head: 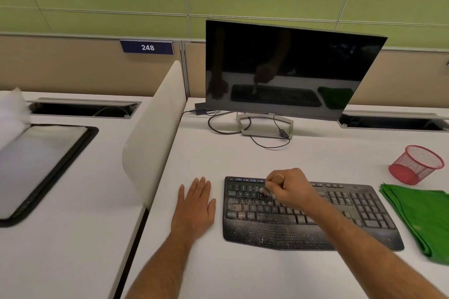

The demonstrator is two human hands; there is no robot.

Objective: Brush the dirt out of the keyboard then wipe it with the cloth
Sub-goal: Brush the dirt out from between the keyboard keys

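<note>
Right hand point(289, 189) grips a wooden-handled brush point(272, 185), bristles on the upper-left keys of the black curved keyboard point(340, 216), lower centre, palm rest speckled with pale grit. Left hand point(194, 204) lies flat, fingers straight, on the smooth white table point(243, 274). Folded green cloth point(422, 216) lies at frame right, beside a red mesh cup point(418, 164).

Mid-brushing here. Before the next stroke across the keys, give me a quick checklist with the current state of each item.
1. Brush held: ok, right hand has a firm grip on its wooden handle.
2. Bristles on keys: ok, tip meets the upper left rows of the keyboard.
3. Keyboard steadied: not ok, left hand lies flat on the desk beside it, not touching.
4. Dirt cleared: not ok, specks cover the left keys and palm rest.
5. Cloth ready: ok, folded to the right of the keyboard.
</note>
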